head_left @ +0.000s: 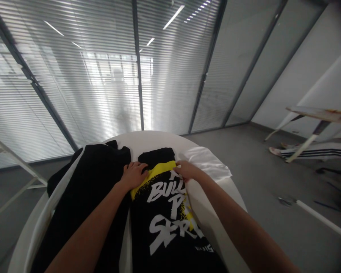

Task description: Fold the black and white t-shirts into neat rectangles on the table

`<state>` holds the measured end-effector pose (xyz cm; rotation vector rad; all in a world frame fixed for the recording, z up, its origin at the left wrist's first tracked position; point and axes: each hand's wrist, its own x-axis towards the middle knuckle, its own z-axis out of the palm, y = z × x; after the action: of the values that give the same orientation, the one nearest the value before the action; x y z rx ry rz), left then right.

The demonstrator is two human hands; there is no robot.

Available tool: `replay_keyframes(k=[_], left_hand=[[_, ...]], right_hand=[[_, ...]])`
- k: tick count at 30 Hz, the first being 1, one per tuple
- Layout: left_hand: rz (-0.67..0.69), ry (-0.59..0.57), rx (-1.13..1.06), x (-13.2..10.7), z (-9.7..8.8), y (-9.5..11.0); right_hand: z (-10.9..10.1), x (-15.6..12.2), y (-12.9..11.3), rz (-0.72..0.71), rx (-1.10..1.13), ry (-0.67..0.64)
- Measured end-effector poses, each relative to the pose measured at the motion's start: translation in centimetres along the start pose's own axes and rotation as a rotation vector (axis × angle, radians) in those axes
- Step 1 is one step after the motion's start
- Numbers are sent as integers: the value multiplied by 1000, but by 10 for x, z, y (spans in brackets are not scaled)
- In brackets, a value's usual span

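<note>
A black garment (165,208) with a yellow band and white lettering lies in a long narrow shape on the round white table (156,138). My left hand (134,176) rests on its left edge near the yellow band, fingers spread over the cloth. On the opposite edge, at the same band, my right hand (186,170) is closed with the fabric pinched between thumb and fingers. Plain black clothing (102,170) lies loosely to the left, touching my left forearm. The far end of the printed garment is dark and slightly bunched.
A crumpled, shiny white sheet or bag (208,163) lies at the table's right edge. Glass panels with blinds (170,83) stand behind. At the right are another table (321,113) and striped dark clothing (315,151). A white metal frame (14,159) is at the left.
</note>
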<state>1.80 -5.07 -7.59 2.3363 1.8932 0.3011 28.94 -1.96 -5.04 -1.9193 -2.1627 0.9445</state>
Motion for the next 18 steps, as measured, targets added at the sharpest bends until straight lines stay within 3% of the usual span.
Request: replay_keyframes(k=[5, 11, 15, 18], left_hand=[[-153, 72, 58, 7, 9, -8], [-88, 76, 18, 8, 12, -14], [-167, 66, -130, 19, 3, -12], [-311, 43, -440, 36, -9, -10]], right_hand=[[-5, 35, -14, 46, -35, 158], [0, 71, -17, 43, -4, 243], [-1, 84, -10, 49, 69, 324], [-1, 94, -8, 36, 159, 397]])
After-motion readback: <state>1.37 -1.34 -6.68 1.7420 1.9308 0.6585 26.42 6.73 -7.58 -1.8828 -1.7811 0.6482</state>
